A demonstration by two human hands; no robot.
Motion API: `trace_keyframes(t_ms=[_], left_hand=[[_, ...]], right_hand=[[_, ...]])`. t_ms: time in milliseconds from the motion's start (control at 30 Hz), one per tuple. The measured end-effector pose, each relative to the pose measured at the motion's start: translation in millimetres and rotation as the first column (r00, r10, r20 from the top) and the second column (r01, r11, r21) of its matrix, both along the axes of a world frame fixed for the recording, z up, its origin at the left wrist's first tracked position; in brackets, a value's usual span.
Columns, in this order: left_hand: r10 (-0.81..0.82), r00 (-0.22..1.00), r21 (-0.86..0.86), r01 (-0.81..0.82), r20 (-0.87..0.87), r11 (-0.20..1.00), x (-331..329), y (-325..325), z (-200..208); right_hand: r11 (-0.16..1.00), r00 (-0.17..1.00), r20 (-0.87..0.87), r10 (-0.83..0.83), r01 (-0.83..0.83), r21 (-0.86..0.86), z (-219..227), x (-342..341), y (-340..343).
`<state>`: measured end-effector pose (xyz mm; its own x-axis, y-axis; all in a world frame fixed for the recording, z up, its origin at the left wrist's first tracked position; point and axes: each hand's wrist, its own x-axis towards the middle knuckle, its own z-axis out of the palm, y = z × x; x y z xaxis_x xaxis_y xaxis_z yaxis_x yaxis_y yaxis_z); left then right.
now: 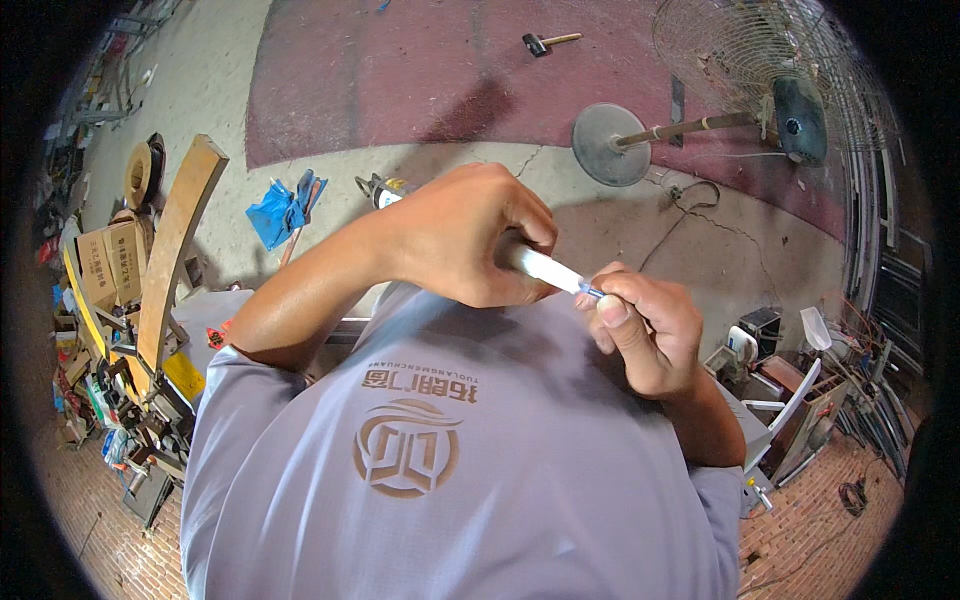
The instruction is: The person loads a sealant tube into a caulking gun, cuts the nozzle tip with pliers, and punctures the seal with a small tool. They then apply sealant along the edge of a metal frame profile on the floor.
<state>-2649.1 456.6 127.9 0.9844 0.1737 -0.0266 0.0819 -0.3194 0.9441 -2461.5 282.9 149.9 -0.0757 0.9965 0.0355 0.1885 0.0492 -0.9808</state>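
Observation:
My left hand (465,235) is closed around a white tapered tube (545,268), which slants down to the right out of my fist. A greyish part shows by the curled thumb and forefinger; the rest is hidden in the palm. At the narrow end sits a small clear, bluish tip (590,291). My right hand (645,325) pinches this tip between thumb and forefinger. Both hands are held in front of my grey shirt. Beyond my left wrist, partly covered by it, is a white object with a yellow patch and a dark end (385,190); its kind is unclear.
A black-headed hammer (540,44) lies on the red floor area ahead. To the right stands a fan with a round base (612,145). Blue plastic (283,212), a long curved board (178,250) and cardboard boxes (108,262) are at the left. Clutter and metal profiles line the right.

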Motion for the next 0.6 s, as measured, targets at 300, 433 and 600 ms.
trace_keyframes(t_ms=[300,433,600], left_hand=[[-0.016,0.998,-0.041,0.013,-0.060,0.999,9,1,6],[-0.077,0.978,0.046,0.087,-0.193,0.995,15,8,17],[-0.162,0.919,-0.110,0.131,-0.360,0.985,18,7,28]], right_hand=[[0.854,0.536,0.844,-0.006,-0.437,0.283,66,24,32],[0.790,0.278,0.959,0.050,-0.599,0.132,89,25,41],[0.696,0.152,0.984,0.092,-0.717,0.045,89,26,47]])
